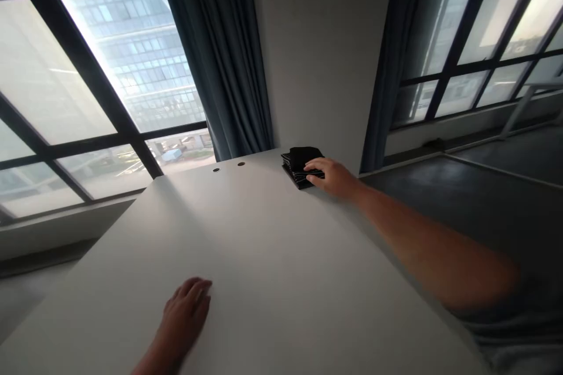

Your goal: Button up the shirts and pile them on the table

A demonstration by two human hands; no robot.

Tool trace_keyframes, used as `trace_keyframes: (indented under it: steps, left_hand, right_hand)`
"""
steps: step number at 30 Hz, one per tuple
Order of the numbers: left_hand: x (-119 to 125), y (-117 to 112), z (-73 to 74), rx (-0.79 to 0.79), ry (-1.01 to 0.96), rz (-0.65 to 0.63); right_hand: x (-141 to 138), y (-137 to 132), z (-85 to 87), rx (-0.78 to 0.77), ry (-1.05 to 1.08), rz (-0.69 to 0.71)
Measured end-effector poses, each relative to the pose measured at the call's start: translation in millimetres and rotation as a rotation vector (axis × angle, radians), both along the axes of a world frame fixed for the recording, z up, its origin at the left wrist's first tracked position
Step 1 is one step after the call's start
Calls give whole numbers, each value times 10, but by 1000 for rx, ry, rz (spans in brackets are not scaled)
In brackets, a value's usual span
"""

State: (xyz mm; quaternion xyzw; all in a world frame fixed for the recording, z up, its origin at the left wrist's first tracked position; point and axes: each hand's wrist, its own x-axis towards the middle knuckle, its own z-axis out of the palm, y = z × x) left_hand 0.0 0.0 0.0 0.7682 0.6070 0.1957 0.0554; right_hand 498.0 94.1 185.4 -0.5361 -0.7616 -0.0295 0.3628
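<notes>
A small stack of folded black cloths (301, 163) lies at the far edge of the white table (264, 258), close to the wall. My right hand (331, 176) reaches out to it, fingers stretched flat on top of the stack. My left hand (185, 310) rests palm down on the near part of the table, fingers together and extended, holding nothing.
Two small dark holes (227, 166) sit in the tabletop near its far edge. A white wall column (325, 53) stands behind the table, with dark curtains (224, 64) and large windows (88, 82) on both sides. Dark floor (479, 199) lies to the right.
</notes>
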Motion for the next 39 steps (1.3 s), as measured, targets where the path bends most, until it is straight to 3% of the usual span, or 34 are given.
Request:
trace_keyframes:
  steps: [3,8,15,19,23,28,31,35,39]
  left_hand:
    - [351,308,-98,31,104,93]
    - [473,531,-167,24,130,42]
    - [352,521,-206,24,78,-11]
    - [365,527,-198,10,41,-4]
    - [370,534,-185,4,13,-9]
    - [391,528,-128,-14,6,-14]
    - [388,540,-120,-18,-6,-14]
    - [411,560,-82,28,-125,-61]
    - [581,435,184,155,-427,-150]
  right_hand:
    - [144,642,-384,-188,-112,-242]
    - [232,1298,-605,-296,-230,-537]
    - [330,1779,-860,-379,-244,-643]
    - [416,1900,-885,-356,-252,-622]
    - [475,1987,-661,-314,-78,-615]
    - [284,1882,-87,4,82,-581]
    - [-71,1573,227,118,121,-455]
    - [-678,919,526,163,200,-175]
    - [-1127,309,673,32,419,65]
